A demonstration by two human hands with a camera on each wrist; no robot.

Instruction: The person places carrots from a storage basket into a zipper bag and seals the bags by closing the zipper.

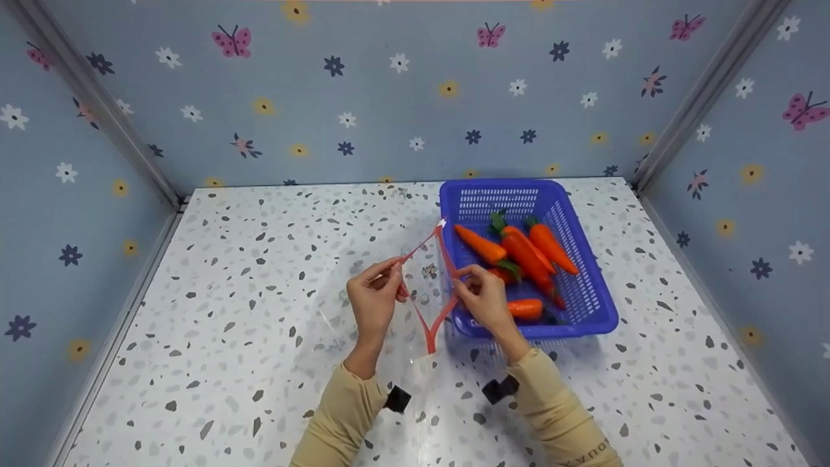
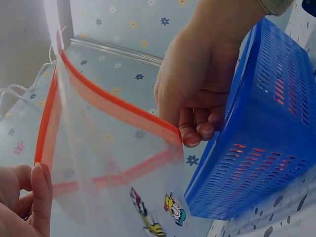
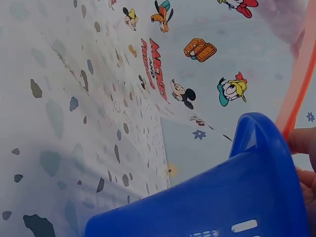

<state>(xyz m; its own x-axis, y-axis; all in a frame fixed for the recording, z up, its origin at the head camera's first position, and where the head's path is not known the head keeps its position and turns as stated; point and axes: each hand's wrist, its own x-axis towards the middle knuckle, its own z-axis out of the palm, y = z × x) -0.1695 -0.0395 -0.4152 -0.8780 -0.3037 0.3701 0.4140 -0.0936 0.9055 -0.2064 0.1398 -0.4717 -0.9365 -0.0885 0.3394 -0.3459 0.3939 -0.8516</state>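
Pinching a clear bag by its red rim, left hand and right hand with fingers curled, bag spread above the counter, just beside a blue basket of carrots.

Clear cartoon-printed bag, reddish rim spread wide, lower end unclear.

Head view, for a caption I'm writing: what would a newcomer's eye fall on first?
Probably the blue basket of orange-red vegetables, on the right side of the speckled table. Next, just left of the basket's middle, the left hand and right hand hold open a red-edged clear bag.
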